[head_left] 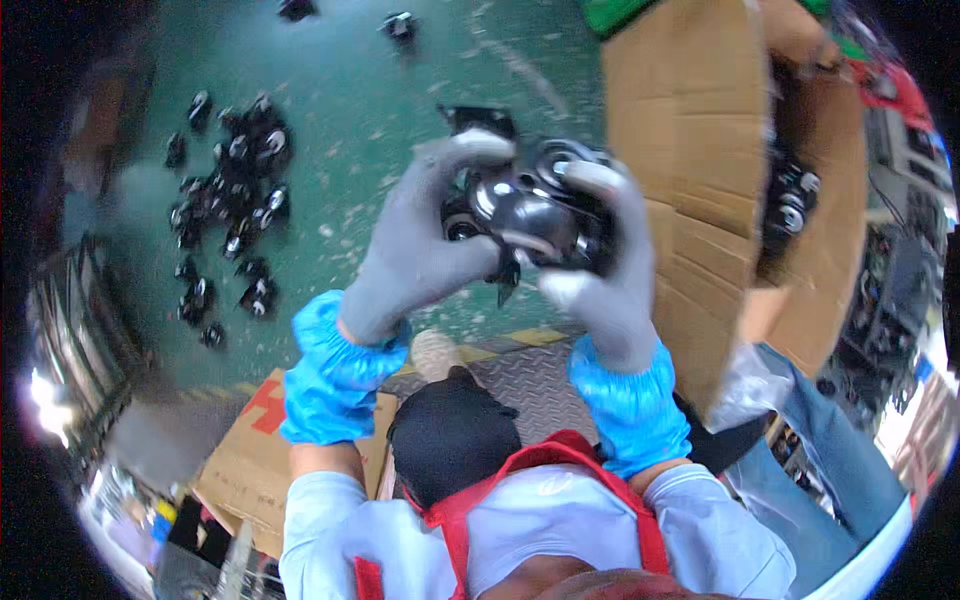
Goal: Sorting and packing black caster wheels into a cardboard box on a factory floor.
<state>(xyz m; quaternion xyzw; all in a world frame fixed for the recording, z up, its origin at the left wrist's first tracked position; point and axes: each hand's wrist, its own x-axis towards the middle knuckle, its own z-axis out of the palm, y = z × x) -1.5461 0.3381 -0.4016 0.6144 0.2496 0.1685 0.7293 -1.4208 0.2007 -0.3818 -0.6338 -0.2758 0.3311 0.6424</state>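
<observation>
I hold a cluster of shiny black casters (530,215) up in front of me, between both hands. My left hand (415,225), in a grey glove, curls round the cluster's left side, with a flat black plate at its fingertips. My right hand (615,265), gloved the same way, closes on the right side, thumb below and fingers above. Blur and the gloves hide how many casters there are and how they touch. Blue sleeve covers (345,365) wrap my wrists.
Many similar black casters (235,180) lie scattered on the green floor (340,130) at left. A tall open cardboard box (685,180) stands at right, with black casters (790,205) inside. Another person's bare arm (800,35) is at its far end. A cardboard carton (250,470) sits lower left.
</observation>
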